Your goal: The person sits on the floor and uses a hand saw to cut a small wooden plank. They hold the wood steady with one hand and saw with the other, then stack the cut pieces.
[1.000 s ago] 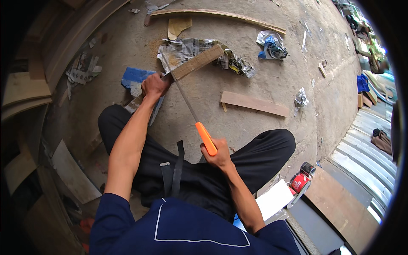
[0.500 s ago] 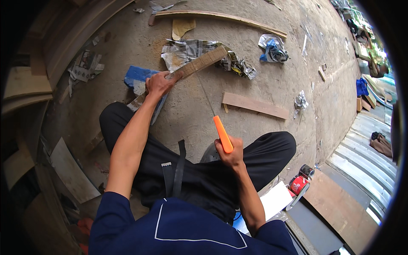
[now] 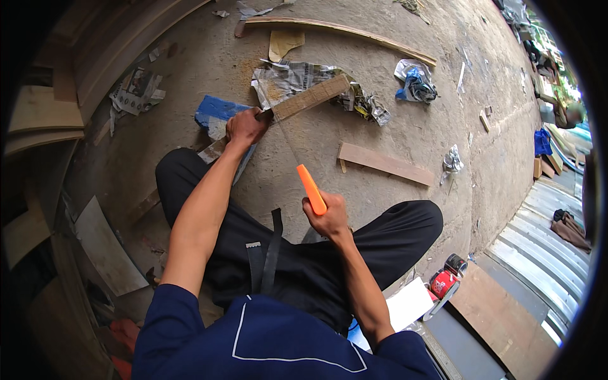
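My left hand (image 3: 246,130) grips the near end of a wooden board (image 3: 311,97) and holds it slanting up to the right. Beneath it lies a blue-topped block (image 3: 215,113), partly covered by my hand and forearm. My right hand (image 3: 330,216) is wrapped round the orange handle of a handsaw (image 3: 310,189). The saw's thin blade runs up and to the left, meeting the board just right of my left hand. Whether the teeth have cut into the wood is too small to tell.
Crumpled newspaper (image 3: 291,77) and sawdust lie beyond the board. A long wooden strip (image 3: 354,34) is at the far side, a shorter plank (image 3: 385,164) to the right. A red tape dispenser (image 3: 444,283) stands near my right knee. Wooden panels (image 3: 44,111) line the left.
My right hand has moved left and slightly up with the saw. The blade now crosses the board close to my left hand instead of nearer its middle.
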The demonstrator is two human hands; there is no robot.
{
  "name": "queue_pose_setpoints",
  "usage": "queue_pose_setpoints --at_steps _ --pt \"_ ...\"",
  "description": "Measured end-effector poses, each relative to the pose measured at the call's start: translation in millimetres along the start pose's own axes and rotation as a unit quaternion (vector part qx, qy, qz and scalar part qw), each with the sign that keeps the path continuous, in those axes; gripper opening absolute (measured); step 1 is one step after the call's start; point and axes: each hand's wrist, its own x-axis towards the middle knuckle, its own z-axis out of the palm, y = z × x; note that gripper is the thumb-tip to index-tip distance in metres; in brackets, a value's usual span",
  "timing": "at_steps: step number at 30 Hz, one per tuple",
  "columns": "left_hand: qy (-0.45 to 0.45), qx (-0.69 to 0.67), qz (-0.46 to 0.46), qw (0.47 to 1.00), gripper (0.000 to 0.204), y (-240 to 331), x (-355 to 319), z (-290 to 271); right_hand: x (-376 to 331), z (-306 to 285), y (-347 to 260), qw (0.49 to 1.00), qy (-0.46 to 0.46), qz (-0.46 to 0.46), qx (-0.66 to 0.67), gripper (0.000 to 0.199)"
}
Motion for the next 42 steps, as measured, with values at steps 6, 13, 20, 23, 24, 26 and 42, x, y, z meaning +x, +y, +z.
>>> queue_pose_setpoints --at_steps 6,13,20,23,24,26,42 --pt "0.000 0.014 -0.014 1.000 0.041 7.6 1.2 -1.7 -3.6 -4.3 -4.0 1.000 -0.005 0.001 0.027 0.012" --pt "0.035 0.039 0.034 0.998 0.042 1.0 1.2 9.5 -6.8 -8.7 -10.7 0.999 -0.023 0.001 0.028 0.013" --pt "0.046 0.050 0.021 0.997 0.051 -4.3 3.3 15.5 -16.1 -20.5 -14.4 0.998 -0.032 0.041 0.029 0.013" --pt "0.051 0.054 0.020 0.997 0.055 -5.3 9.5 15.6 -10.2 -18.2 -21.0 0.998 -0.040 0.030 0.025 0.013" --pt "0.061 0.045 0.029 0.997 0.057 -5.0 10.9 15.6 -12.2 -15.9 -23.3 0.999 -0.033 0.023 0.023 0.014" --pt "0.065 0.029 0.028 0.997 0.062 -4.8 10.0 16.8 -18.6 -15.5 -23.3 0.997 -0.028 0.057 0.047 0.014" --pt "0.009 0.009 -0.017 1.000 0.070 -0.5 8.5 12.5 -42.8 -46.3 -40.9 0.990 -0.018 0.133 0.051 0.015"
